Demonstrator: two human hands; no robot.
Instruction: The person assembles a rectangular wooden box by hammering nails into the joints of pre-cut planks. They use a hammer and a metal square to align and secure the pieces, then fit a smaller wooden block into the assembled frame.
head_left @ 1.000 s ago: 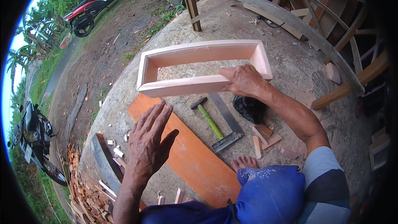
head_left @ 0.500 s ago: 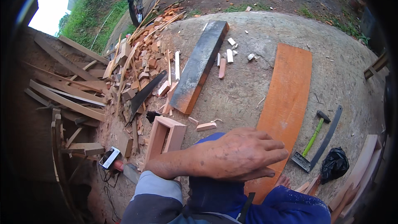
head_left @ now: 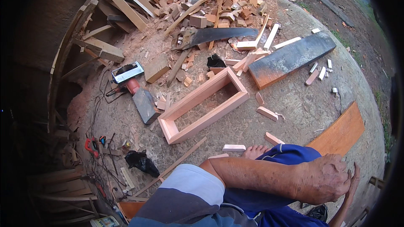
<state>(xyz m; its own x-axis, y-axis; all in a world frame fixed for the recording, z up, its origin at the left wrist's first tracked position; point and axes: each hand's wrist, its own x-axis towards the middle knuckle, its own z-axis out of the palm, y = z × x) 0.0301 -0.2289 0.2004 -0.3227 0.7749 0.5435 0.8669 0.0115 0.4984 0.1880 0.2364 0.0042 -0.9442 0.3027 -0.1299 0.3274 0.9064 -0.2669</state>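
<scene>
Left hand point(head_left: 325, 179) curls beside right hand point(head_left: 352, 186); I cannot tell either grip's hold; the wooden frame point(head_left: 210, 116) lies flat, probably for stability.

I see soft, diffuse daylight on the floor point(head_left: 301, 115), deep shade far left, rim bowed, corners black.

1 handsaw point(head_left: 223, 35), dark blade, lying at edge of scrap-wood pile point(head_left: 242, 13). Red-bodied power tool point(head_left: 132, 86) near tangled black cables point(head_left: 97, 101) on concrete floor point(head_left: 229, 127). Grey-black beam point(head_left: 292, 59), orange at near end, beside small pale offcuts point(head_left: 322, 73). Crumpled black plastic bag point(head_left: 142, 163) just beside long thin wood strip point(head_left: 183, 157).
</scene>
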